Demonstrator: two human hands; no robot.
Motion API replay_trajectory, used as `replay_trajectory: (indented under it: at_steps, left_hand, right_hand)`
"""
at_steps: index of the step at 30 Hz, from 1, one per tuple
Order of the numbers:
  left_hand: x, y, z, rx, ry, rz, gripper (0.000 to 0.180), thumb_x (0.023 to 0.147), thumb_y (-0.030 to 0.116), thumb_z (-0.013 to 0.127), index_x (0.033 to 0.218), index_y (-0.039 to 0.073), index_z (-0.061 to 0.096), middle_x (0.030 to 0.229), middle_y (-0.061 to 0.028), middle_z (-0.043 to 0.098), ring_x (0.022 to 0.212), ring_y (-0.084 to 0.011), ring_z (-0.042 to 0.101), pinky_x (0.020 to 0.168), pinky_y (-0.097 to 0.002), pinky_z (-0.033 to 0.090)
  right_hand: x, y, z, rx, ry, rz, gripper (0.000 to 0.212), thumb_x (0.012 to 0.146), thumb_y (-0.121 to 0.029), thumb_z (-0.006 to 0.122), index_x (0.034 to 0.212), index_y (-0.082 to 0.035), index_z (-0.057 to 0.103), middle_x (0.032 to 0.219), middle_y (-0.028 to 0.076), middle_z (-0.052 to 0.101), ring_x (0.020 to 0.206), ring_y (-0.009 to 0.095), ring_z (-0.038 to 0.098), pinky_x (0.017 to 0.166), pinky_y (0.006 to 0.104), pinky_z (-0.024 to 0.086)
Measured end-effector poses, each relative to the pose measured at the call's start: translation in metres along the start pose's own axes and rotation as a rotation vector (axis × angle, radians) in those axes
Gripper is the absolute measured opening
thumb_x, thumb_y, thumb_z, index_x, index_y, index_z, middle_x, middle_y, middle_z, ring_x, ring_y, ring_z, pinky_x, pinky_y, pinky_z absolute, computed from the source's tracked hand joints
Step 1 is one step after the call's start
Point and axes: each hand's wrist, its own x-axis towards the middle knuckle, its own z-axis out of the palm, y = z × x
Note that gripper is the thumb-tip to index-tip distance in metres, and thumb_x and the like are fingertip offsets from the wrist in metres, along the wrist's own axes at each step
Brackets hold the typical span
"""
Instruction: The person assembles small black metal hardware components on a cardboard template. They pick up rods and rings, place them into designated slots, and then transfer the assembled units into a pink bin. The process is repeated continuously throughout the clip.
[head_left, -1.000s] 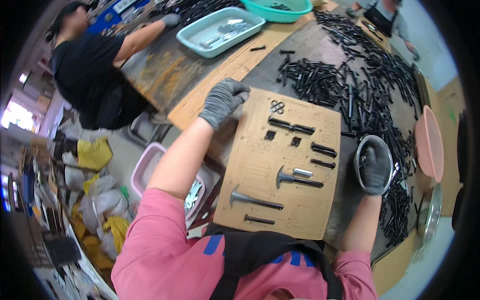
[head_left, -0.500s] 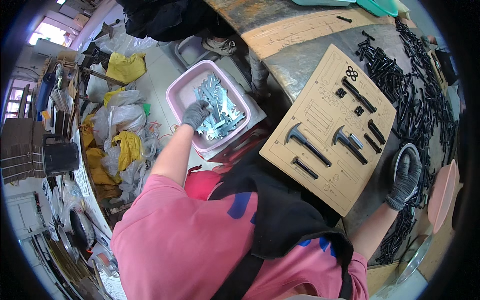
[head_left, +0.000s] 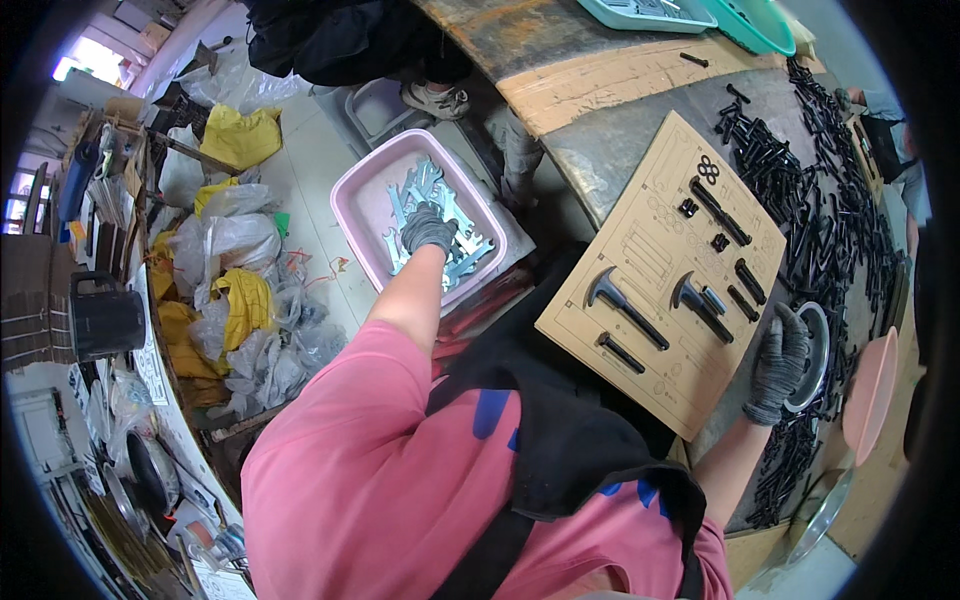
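My left hand [head_left: 428,229], in a grey glove, reaches down into a pink plastic basin [head_left: 345,190] of loose silver open-end wrenches [head_left: 465,262]. Its fingers curl down among them, and whatever they may hold is hidden. My right hand [head_left: 778,368], gloved too, lies with fingers stretched along the near left rim of a round metal bowl [head_left: 818,350]. Between my arms a tan board [head_left: 690,395] printed with outlines leans at the table edge. On it are two black hammer-shaped pieces [head_left: 625,308], black bolts [head_left: 622,353], a black rod [head_left: 720,212] and small black rings [head_left: 708,169].
Black bolts [head_left: 765,150] spread in a long heap across the right of the table [head_left: 590,165]. A pale pink basin [head_left: 868,395] stands beyond the bowl. Plastic bags [head_left: 245,240] and yellow sacks cover the floor at left. Another person's shoe [head_left: 437,100] shows past the basin.
My left hand has moved right, from the basin's left side to the middle of the wrenches. My right hand has drawn back left from inside the metal bowl to its rim.
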Motion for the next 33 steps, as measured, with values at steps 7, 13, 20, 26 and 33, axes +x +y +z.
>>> replay_trajectory:
  at_steps: [7, 13, 20, 26, 33]
  left_hand:
    - [0.038, -0.043, 0.031, -0.225, -0.157, -0.013, 0.066, 0.085, 0.039, 0.045, 0.139, 0.018, 0.014, 0.146, -0.0096, 0.001, 0.131, -0.0269, 0.017, 0.107, -0.0311, 0.011]
    - [0.043, -0.071, 0.065, -0.244, -0.036, 0.071, 0.066, 0.087, 0.039, 0.041, 0.14, 0.017, 0.009, 0.146, -0.0108, 0.0, 0.131, -0.0276, 0.017, 0.107, -0.0311, 0.014]
    - [0.013, -0.058, 0.042, 0.152, 0.154, 0.28, 0.064, 0.076, 0.036, 0.054, 0.131, 0.012, 0.03, 0.116, -0.0183, 0.039, 0.109, -0.0309, 0.042, 0.099, -0.0349, 0.028]
    - [0.013, -0.052, 0.053, 0.152, 0.402, 0.342, 0.053, 0.073, 0.027, 0.062, 0.119, 0.005, 0.048, 0.094, -0.0184, 0.061, 0.086, -0.0271, 0.058, 0.083, -0.0334, 0.042]
    - [-0.002, -0.058, 0.019, -0.751, -0.034, -0.108, 0.038, 0.076, 0.017, 0.061, 0.11, 0.003, 0.053, 0.087, -0.0121, 0.062, 0.074, -0.0201, 0.059, 0.07, -0.0302, 0.047]
  right_hand:
    - [0.007, -0.02, 0.02, 0.193, -0.039, 0.032, 0.016, 0.082, -0.004, 0.054, 0.096, -0.001, 0.059, 0.094, 0.008, 0.058, 0.091, 0.02, 0.052, 0.085, 0.03, 0.039]
    - [0.01, -0.032, 0.026, 0.214, -0.097, -0.065, 0.016, 0.081, -0.002, 0.053, 0.095, 0.0, 0.059, 0.092, 0.009, 0.057, 0.089, 0.019, 0.052, 0.083, 0.0293, 0.04]
    - [0.003, -0.032, 0.021, 0.242, -0.111, -0.03, 0.015, 0.081, -0.002, 0.053, 0.094, 0.001, 0.059, 0.088, 0.009, 0.056, 0.086, 0.02, 0.052, 0.081, 0.0294, 0.04]
    - [-0.002, -0.035, 0.021, 0.193, -0.108, -0.118, 0.015, 0.08, -0.002, 0.054, 0.094, 0.0, 0.059, 0.089, 0.01, 0.056, 0.086, 0.021, 0.052, 0.081, 0.0301, 0.041]
    - [-0.002, -0.056, 0.029, 0.363, -0.208, -0.069, 0.015, 0.079, -0.002, 0.056, 0.094, -0.001, 0.059, 0.088, 0.01, 0.055, 0.085, 0.02, 0.053, 0.076, 0.029, 0.042]
